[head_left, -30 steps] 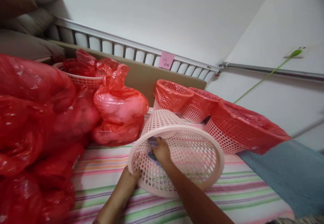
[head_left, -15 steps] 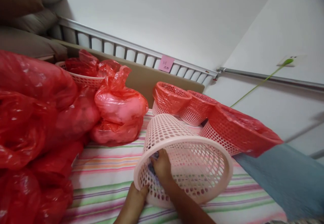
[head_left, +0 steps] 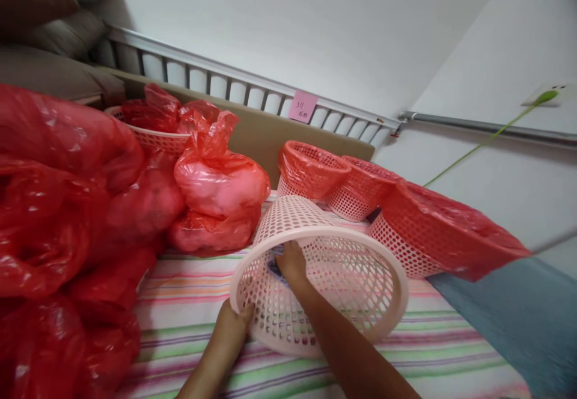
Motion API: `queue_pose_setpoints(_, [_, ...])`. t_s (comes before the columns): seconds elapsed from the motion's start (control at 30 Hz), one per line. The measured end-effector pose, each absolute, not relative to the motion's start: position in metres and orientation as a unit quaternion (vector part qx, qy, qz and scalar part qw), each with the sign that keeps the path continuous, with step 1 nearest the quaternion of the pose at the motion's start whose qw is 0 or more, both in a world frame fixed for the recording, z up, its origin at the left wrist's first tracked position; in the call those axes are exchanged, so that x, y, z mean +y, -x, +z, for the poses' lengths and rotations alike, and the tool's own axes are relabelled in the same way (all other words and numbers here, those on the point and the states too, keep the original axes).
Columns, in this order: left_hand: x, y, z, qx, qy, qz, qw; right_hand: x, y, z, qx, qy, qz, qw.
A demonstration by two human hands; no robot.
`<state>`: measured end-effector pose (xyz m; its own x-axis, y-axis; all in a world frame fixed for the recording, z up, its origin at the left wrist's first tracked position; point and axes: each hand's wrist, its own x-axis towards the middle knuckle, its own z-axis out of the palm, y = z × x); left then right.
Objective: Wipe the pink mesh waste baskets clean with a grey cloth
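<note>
A pale pink perforated plastic basket [head_left: 356, 291] lies on its side on the striped cloth, its mouth facing me. My left hand [head_left: 235, 321] grips the basket's rim at the lower left, thumb on the inside and the other fingers hidden behind the wall. Reaching into the basket, my right hand [head_left: 291, 262] is closed on a bluish-grey cloth [head_left: 276, 264] pressed against the inner left wall. Part of the cloth is covered by my fingers.
Several baskets lined with red plastic bags [head_left: 313, 167] stand behind at the right. Filled red bags [head_left: 216, 201] pile up on the left, beside another basket [head_left: 155, 137]. A pink note [head_left: 303, 106] hangs on the white rail. Striped cloth [head_left: 189, 321] covers the surface; blue fabric [head_left: 500, 315] lies at right.
My right hand has moved deeper into the basket with the cloth, along the left wall. The basket and my left hand have shifted slightly left in view, and the basket's mouth tilts a little.
</note>
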<state>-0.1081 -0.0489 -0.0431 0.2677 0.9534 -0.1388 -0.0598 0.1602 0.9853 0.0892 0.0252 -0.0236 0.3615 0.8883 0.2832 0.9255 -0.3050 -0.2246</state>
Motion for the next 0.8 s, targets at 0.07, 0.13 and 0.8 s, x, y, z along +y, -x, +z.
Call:
queue_pose_setpoints(0.07, [-0.048,0.106,-0.048,0.439,-0.487,0.418,0.629,-0.002,-0.075,-0.025,-0.577,0.796,-0.044,0.176])
queue_pose_setpoints(0.13, [-0.049,0.104,-0.049,0.437,-0.478,0.428,0.631,-0.041,-0.058,-0.033,-0.597,0.781,-0.030,0.182])
queue_pose_setpoints(0.8, [-0.055,0.108,-0.030,0.443,-0.491,0.437,0.609,0.055,-0.085,-0.033,-0.560,0.806,-0.073,0.177])
